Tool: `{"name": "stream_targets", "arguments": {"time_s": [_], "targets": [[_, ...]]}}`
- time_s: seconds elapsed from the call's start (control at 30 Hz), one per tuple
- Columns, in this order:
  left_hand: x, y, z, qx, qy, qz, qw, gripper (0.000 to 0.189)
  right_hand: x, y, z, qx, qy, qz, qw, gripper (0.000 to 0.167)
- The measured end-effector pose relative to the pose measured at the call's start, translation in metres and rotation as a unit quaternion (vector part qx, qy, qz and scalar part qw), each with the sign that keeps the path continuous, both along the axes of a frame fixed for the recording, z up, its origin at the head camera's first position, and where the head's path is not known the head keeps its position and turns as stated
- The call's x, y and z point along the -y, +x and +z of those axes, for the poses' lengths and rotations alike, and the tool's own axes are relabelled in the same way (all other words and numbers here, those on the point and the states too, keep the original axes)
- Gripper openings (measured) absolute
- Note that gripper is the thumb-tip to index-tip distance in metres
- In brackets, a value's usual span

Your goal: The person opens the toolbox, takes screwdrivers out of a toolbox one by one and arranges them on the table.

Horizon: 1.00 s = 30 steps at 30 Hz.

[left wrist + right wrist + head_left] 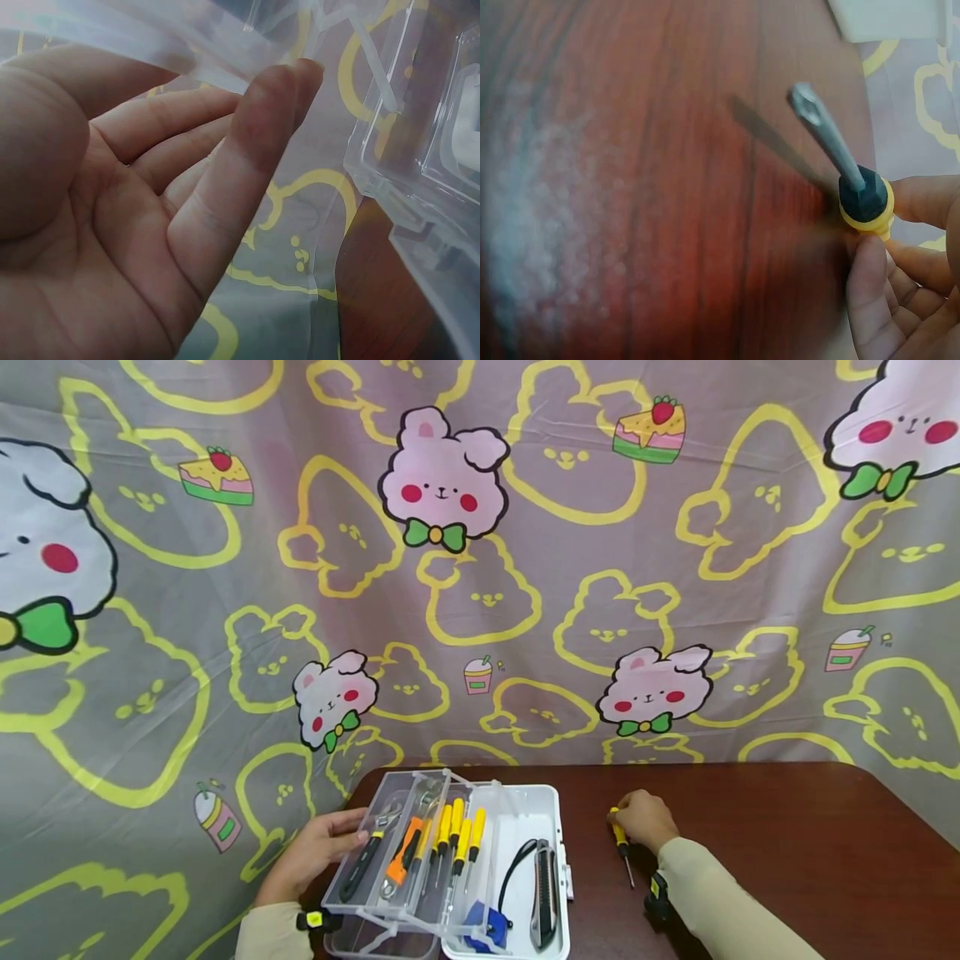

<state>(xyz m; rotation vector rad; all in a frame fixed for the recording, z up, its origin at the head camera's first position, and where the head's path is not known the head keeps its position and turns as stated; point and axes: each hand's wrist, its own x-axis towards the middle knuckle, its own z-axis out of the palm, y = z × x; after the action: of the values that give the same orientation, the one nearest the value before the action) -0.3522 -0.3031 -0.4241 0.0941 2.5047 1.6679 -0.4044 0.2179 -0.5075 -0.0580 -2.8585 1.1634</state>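
Observation:
My left hand (309, 853) grips the left edge of a clear plastic tray (352, 907), thumb on one side and fingers on the other. The tray sits raised on hinged arms over the white toolbox (528, 814). In it lie a wrench with a black handle (363, 865), an orange-handled tool (405, 852) and several yellow-handled screwdrivers (457, 818). To the right of the box, my right hand (647, 820) pinches another screwdriver (619, 835) by its yellow handle. Its metal shaft (829, 139) points away from the fingers, low over the table.
Inside the white base are a utility knife (543, 893) with a black wrist cord and a blue tape measure (486, 927). The box stands at the left of a dark reddish-brown wooden table (787, 852). A patterned curtain (540, 610) hangs behind and to the left.

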Motion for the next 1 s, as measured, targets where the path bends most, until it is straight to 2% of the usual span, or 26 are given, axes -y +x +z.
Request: {"name": "stream_targets", "arguments": {"time_s": [0.7, 1.0], "targets": [[0.0023, -0.0024, -0.0035, 0.0, 0.0, 0.002, 1.0, 0.058, 0.0004, 0.0053, 0.0013, 0.011, -0.012, -0.012, 0.9998, 0.031], [0.0023, -0.0014, -0.0021, 0.004, 0.003, 0.002, 1.0, 0.058, 0.0008, 0.0057, 0.0048, 0.014, -0.019, -0.008, 0.9997, 0.027]]}}
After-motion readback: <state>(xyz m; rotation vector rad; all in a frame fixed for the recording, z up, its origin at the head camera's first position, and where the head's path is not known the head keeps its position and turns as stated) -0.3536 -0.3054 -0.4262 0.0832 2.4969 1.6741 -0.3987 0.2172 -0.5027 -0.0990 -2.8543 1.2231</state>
